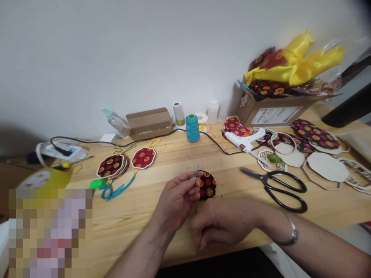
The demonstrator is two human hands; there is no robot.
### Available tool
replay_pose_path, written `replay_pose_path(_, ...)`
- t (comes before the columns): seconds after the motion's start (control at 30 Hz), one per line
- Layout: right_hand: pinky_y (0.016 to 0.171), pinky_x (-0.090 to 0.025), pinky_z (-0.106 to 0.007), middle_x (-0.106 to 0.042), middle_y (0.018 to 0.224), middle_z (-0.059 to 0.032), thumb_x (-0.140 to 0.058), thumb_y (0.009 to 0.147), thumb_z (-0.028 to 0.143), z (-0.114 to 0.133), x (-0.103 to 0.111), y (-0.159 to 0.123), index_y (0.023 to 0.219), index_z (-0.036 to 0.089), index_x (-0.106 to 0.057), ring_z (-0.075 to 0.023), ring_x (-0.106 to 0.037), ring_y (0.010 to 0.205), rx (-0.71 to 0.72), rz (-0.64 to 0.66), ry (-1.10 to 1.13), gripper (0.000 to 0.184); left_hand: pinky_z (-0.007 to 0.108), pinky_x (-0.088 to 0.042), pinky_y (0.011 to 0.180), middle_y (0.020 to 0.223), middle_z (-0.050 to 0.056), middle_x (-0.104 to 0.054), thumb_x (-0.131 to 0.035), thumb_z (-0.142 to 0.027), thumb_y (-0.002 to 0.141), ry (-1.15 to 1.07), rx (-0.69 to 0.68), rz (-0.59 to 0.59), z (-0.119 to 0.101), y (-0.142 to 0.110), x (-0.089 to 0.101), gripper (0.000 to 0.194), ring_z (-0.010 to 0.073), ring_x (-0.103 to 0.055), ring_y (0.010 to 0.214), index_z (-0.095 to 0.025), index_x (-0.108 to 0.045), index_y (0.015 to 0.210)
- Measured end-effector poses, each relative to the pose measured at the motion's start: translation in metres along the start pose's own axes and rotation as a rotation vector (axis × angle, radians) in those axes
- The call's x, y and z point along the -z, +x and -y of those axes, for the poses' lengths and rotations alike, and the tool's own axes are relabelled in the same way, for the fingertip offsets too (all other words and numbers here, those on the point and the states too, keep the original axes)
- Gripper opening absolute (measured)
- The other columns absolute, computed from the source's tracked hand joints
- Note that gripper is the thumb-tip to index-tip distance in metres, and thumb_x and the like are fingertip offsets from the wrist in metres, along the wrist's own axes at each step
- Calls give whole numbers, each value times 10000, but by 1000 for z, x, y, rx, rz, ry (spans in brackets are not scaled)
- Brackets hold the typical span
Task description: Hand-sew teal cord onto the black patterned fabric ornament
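My left hand (181,193) is closed, with thumb and fingers pinching a thin blue cord (198,169) whose tip sticks up above them. Below those fingers the cord runs down to my right hand (222,222), which is curled shut on its lower part; a dark bit shows at the fingertips. Just behind both hands lies a round black patterned fabric piece (208,185), partly covered by my left fingers. Large black-handled scissors (265,178) rest on the table to the right, blades pointing left. A cone of teal thread (193,128) stands upright farther back.
Left are stacked fabric ornaments (111,166), a red ornament (143,158) and a blue tassel (116,192). A white glue gun (245,139), wooden cut-outs (326,170) and a cardboard box (268,110) occupy the right. A black cable (156,136) crosses the back. A blurred patch hides the lower left.
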State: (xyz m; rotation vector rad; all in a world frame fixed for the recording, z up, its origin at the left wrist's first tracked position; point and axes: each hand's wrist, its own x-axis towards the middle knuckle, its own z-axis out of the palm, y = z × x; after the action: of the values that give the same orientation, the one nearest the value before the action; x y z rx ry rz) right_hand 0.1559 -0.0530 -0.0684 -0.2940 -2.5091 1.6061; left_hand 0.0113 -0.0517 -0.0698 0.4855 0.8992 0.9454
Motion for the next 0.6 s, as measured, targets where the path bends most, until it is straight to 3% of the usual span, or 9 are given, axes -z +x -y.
replay_pose_path(0.2,610,-439,-138,-666,755,-44,-506,806,62,-2,-1,0,846,74,-620,-76,-591,692,-9,5,30,121,165,-239,424,596,-5,-509,-682,-233,685,88,-27,-46,1,0,-2,209,18,-341,464,-78,-688,825)
replay_pose_path(0.6,570,-408,-125,-651,714,-29,-553,790,88,-2,-1,-1,814,77,-631,-65,-561,637,-4,64,-13,82,179,-176,408,548,-13,-495,-682,-261,679,115,-75,-60,2,2,-3,198,14,-265,424,-75,-668,746)
